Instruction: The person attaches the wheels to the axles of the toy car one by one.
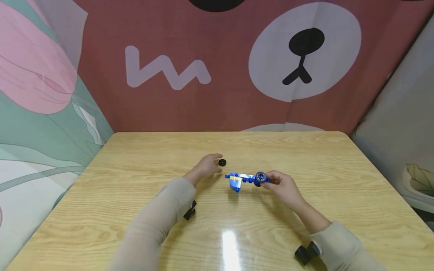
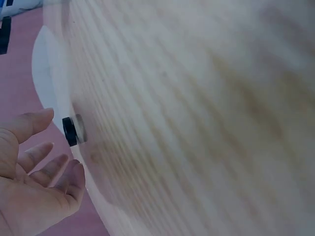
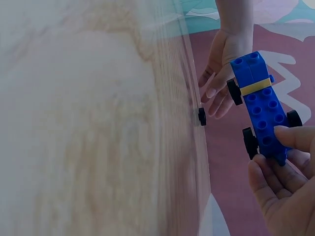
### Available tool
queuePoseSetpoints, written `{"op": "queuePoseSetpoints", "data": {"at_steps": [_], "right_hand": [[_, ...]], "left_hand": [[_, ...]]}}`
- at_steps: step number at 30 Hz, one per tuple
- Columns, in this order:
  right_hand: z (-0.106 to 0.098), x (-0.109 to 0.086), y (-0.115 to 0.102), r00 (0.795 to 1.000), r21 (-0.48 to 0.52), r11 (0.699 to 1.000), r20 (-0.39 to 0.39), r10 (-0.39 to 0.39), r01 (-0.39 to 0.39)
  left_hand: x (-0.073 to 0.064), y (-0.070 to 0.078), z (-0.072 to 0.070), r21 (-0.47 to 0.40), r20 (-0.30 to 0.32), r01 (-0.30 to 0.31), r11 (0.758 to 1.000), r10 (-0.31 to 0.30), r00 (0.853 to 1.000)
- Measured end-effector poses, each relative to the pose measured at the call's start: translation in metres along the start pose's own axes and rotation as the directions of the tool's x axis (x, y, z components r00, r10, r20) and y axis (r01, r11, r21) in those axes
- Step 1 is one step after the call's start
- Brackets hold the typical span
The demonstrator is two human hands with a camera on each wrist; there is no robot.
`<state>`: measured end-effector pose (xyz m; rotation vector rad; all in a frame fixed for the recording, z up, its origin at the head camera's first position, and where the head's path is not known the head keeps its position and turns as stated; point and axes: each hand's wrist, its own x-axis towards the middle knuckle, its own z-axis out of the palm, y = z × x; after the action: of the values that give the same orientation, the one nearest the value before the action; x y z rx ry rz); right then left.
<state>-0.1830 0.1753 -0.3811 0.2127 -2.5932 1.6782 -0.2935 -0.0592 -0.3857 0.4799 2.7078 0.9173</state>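
My right hand (image 1: 284, 187) grips the rear end of a blue toy-brick car (image 1: 246, 177) and holds it above the table. The car (image 3: 263, 115) has studs on top, a yellow strip across it, and three black wheels showing in the right wrist view. Thumb and fingers pinch its end near two of those wheels. A loose black wheel (image 1: 222, 162) stands on the table farther back and to the left. Around it reaches my left hand (image 1: 208, 165), thumb and fingers parted. The left wrist view has the loose wheel (image 2: 70, 131) just beyond the fingertips, with a gap between.
The wood-grain table (image 1: 135, 162) runs back to a brown wall cloth (image 1: 230, 109) with a printed bear face. Black wrist-camera mounts sit by the left sleeve (image 1: 176, 195) and the right sleeve (image 1: 340, 244). A grey covered surface (image 1: 400, 124) borders the table's right side.
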Motion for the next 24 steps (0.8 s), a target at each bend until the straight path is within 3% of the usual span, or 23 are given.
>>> {"op": "queuePoseSetpoints", "data": {"at_steps": [13, 20, 24], "right_hand": [[-0.004, -0.002, -0.001, 0.999, 0.051, 0.999, 0.053, 0.0, -0.003], [-0.005, 0.002, 0.003, 0.998, 0.057, 0.998, 0.053, 0.021, -0.023], [-0.004, 0.002, 0.002, 0.999, 0.035, 0.999, 0.042, 0.017, -0.019]], "left_hand": [[0.014, 0.0, 0.007, 0.165, -0.015, -0.037, 0.986, 0.04, 0.999], [0.015, 0.0, 0.01, 0.27, -0.004, -0.031, 0.962, 0.033, 0.999], [0.013, 0.0, 0.011, 0.283, 0.002, -0.045, 0.958, 0.047, 0.999]]}}
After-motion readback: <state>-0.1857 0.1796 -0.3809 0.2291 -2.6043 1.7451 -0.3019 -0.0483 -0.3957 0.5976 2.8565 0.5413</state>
